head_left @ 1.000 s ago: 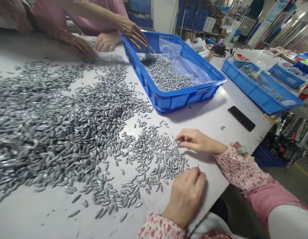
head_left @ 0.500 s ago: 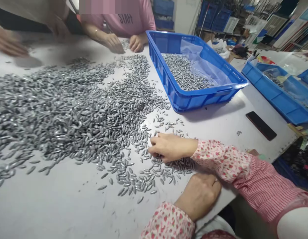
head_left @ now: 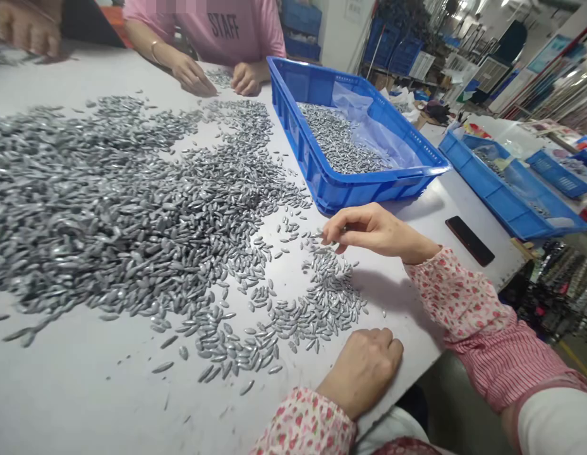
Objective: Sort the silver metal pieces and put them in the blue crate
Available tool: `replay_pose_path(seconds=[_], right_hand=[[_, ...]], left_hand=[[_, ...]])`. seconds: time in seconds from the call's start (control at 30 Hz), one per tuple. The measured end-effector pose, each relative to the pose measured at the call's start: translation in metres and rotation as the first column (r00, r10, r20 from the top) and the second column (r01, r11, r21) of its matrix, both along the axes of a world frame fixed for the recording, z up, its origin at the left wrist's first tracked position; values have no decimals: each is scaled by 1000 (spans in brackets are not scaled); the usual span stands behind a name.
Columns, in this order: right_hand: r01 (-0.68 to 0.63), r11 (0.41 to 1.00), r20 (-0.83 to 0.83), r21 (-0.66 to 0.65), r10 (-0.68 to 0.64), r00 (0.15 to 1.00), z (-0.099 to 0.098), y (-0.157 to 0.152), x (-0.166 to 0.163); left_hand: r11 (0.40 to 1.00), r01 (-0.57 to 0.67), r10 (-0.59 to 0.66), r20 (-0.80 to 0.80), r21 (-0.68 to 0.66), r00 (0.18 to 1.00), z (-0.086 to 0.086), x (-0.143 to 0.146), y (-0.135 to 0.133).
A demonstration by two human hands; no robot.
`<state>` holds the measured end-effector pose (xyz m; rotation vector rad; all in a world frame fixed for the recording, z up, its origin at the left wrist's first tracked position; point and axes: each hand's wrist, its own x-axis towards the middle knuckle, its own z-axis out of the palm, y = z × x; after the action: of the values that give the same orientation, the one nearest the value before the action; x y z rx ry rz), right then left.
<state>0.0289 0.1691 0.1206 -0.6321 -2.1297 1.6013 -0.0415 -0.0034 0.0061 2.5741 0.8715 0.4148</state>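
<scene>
Small grey spindle-shaped pieces (head_left: 146,215) with a shiny finish lie in a wide heap across the white table (head_left: 84,385). My right hand (head_left: 357,230) is raised just above a smaller cluster of these pieces (head_left: 328,297), in front of the blue crate. Its thumb and fingers are bent together in a pinch, with a grey piece showing at the fingertips. My left hand (head_left: 364,370) rests on the table near the front edge, curled into a fist with the knuckles up. Whatever its fingers may hold is hidden under the palm.
A blue crate (head_left: 378,180) holds more grey pieces and a clear plastic bag. A dark phone (head_left: 469,240) lies to its right, near another blue crate (head_left: 511,189). Across the table are a co-worker's hands (head_left: 193,74); another person's hand (head_left: 25,28) is at upper left.
My right hand has lifted off the cluster and moved up and to the right, uncovering the pieces beneath. My left hand stays in its fist. The whole view has shifted slightly.
</scene>
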Motion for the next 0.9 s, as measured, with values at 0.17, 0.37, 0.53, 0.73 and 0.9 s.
replay_pose_path(seconds=[0.17,0.37,0.53,0.73,0.9], right_hand=[[113,993,-129,25,-109,986,13,-6,3],[202,978,-168,54,-190,967,11,-14,6],[142,971,-150,194,-114,982,6,-21,8],[-36,934,-41,355,54,998,3,-24,13],[-132,909,73,396,112,991,-16,-28,22]], left_hand=[[1000,-11,11,-6,5,1000,-4,2,0],[999,-40,40,27,30,999,-6,2,-3],[999,-31,30,29,35,999,-6,2,-3],[999,-31,29,48,32,998,-9,2,-3],[996,3,-13,98,94,995,-9,3,-4]])
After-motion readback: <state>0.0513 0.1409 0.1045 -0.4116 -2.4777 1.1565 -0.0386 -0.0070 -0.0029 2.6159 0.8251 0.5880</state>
